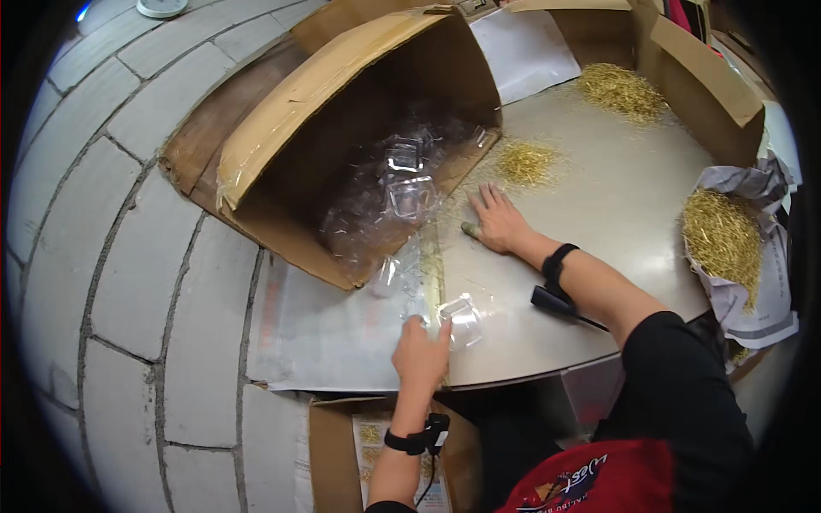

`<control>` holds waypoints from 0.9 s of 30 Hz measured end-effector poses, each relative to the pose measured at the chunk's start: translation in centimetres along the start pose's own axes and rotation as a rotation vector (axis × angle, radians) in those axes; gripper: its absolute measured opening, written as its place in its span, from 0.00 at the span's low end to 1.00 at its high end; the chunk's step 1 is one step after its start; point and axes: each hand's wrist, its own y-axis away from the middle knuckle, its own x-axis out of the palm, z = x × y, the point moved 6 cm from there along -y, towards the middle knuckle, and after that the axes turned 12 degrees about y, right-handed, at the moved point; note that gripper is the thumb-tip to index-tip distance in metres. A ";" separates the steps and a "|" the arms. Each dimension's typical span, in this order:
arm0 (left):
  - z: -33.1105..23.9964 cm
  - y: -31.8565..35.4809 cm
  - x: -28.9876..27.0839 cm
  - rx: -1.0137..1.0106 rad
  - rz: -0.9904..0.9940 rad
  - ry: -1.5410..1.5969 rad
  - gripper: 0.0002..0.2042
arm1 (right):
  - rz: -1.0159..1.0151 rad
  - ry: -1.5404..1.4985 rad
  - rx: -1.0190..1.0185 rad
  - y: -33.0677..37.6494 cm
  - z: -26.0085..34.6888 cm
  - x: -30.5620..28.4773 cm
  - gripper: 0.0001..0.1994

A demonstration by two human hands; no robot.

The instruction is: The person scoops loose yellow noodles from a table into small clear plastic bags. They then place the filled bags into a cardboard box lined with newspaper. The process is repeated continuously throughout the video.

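Observation:
My left hand [421, 357] is near the table's front edge with its fingers partly curled. Its thumb side is against a small clear plastic case [463, 321], which it seems to grip by the left edge. On the metal tabletop [590, 222], my right hand [500, 225] lies palm down with fingers spread; its thumb has a greenish covering. Just beyond those fingertips sits a small pile of thin gold-coloured pieces [526, 162]. Many clear plastic cases [412, 197] spill from a large cardboard box [342, 85] tipped on its side, left of my right hand.
A bigger gold heap [623, 92] lies at the far right, by cardboard walls [705, 77]. More gold pieces [723, 239] rest on crumpled paper at the right edge. Below the table stands an open carton [329, 445]. Grey floor tiles [128, 282] lie left.

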 end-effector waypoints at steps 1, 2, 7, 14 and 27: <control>0.8 -0.7 1.1 -0.006 0.041 -0.061 0.21 | -0.014 0.004 0.036 -1.9 0.5 0.5 0.34; 1.3 -1.0 1.5 -0.022 0.072 -0.042 0.20 | -0.007 0.013 0.042 -3.2 1.0 1.1 0.33; 1.7 -1.4 2.0 -0.086 0.064 0.219 0.10 | 0.032 0.104 -0.046 -4.3 0.9 2.5 0.31; -2.5 3.3 0.7 -0.270 0.067 1.058 0.05 | 0.078 0.040 -0.229 7.6 -0.3 -0.7 0.27; -3.1 20.3 6.8 -0.317 0.197 1.227 0.07 | -0.281 -0.436 -0.188 25.1 -1.8 -14.2 0.21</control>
